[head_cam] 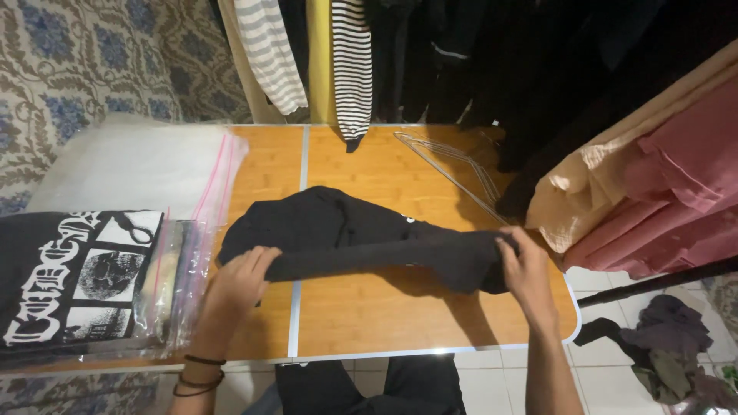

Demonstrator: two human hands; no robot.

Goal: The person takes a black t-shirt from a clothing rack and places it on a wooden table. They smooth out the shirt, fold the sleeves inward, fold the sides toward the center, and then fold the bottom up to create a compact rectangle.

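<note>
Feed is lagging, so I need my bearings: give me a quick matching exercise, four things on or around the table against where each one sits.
Things:
1. black garment
2. wire hanger
3. zip bag
4. striped sleeve

Places:
A. hanging over the table's far edge
B. table's left end, beside a printed black shirt
C. held between left hand and right hand
D. far right of the table

Pairs: 1-C, 2-D, 3-B, 4-A

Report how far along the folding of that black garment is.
Done: one printed black shirt already lies folded inside a clear zip bag at the table's left. In hand: the left hand and right hand grip a folded edge of the black garment. Left: its rumpled upper part is unfolded, and it is not bagged.
</note>
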